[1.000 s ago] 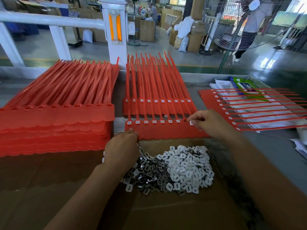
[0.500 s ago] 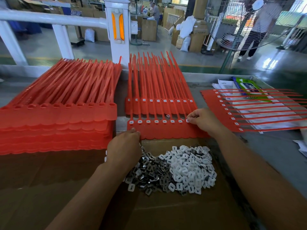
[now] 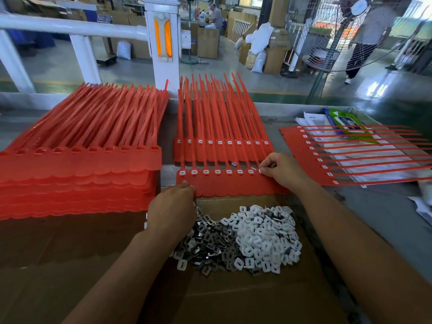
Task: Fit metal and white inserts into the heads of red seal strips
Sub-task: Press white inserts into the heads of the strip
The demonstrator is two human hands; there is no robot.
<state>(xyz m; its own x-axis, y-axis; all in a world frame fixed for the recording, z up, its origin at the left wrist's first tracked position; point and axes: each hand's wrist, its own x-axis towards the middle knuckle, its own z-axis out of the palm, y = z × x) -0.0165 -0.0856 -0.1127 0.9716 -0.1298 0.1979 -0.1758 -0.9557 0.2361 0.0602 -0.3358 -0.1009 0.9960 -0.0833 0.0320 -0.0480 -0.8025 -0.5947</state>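
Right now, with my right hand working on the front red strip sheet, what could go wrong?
1. The right hand pinches a white insert at a head of the front strip sheet; the neighbouring insert looks tilted and may not be seated.
2. A loose white piece lies among the strips behind and could get lost.
3. The left hand rests over the edge of the insert pile; a sweep might scatter it.

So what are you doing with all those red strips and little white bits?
A person is fitting inserts into red seal strips. The right hand pinches a white insert at a head near the right end of the front sheet; the heads to its left already show white pieces. The left hand rests on that sheet's near left corner. Loose inserts lie piled on cardboard.
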